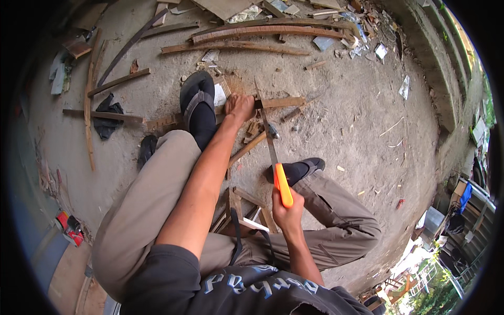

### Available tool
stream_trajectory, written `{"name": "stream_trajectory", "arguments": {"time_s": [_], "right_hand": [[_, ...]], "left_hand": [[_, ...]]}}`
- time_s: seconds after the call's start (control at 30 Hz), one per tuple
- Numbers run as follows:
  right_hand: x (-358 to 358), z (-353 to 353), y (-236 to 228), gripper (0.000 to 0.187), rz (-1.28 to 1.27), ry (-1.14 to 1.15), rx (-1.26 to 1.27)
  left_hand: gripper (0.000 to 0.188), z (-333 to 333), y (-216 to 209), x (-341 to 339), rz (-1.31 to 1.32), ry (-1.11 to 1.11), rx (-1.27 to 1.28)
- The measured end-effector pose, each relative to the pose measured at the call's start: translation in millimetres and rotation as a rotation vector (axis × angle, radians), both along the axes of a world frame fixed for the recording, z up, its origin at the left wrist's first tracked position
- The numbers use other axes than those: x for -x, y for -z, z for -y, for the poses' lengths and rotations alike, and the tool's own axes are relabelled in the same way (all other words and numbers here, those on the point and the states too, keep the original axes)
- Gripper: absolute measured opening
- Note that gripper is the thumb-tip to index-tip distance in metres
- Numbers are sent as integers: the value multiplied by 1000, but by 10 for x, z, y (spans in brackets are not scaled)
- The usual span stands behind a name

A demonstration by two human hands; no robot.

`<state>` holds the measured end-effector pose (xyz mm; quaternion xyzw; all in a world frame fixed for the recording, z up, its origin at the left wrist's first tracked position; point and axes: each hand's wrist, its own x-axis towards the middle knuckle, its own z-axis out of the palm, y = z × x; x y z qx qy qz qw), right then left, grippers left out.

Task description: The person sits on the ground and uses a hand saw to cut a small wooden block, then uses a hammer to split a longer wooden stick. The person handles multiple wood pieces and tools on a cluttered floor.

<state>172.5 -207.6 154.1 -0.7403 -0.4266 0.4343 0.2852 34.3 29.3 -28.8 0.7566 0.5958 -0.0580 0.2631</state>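
My right hand (289, 210) is closed round the orange handle of a handsaw (283, 185). Its narrow metal blade points away from me and crosses a strip of wood (286, 102). Just left of the blade, my left hand (240, 107) is closed on the strip, which sticks out to the right past the saw. My left foot in a black sandal (197, 89) rests beside that hand. Below the strip lies what looks like a hammer (247, 150), its wooden handle slanting toward me and its metal head close to the blade.
Several long wooden strips (236, 46) lie across the far ground, with scraps and rubble around them. More strips and a black plastic bag (108, 116) are at the left. A small wooden frame (252, 202) stands between my legs. Concrete steps (430, 68) rise at the far right.
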Motion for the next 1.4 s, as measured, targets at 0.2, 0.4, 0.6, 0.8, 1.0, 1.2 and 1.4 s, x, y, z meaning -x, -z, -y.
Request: {"name": "stream_trajectory", "arguments": {"time_s": [0.2, 0.4, 0.6, 0.8, 1.0, 1.2, 1.4], "right_hand": [[-140, -22, -36, 10, -2, -66, 13], [-174, -97, -50, 12, -58, -20, -50], [-152, 103, -328, 17, -27, -37, -7], [-33, -437, 71, 21, 76, -57, -174], [143, -744, 350, 21, 75, -62, -172], [-96, -29, -382, 16, 12, -1, -61], [221, -1052, 524, 20, 86, -51, -141]], "left_hand": [[21, -67, 74, -32, 8, -111, 55], [11, -46, 133, 2, 2, -95, -147], [11, -61, 46, -75, -76, 18, -27], [12, 50, 170, -73, 3, -3, -143], [16, -3, 37, -131, -7, -20, -23], [12, -7, 101, -122, -29, -12, -17], [19, -84, 51, -116, -19, -93, 20]]}}
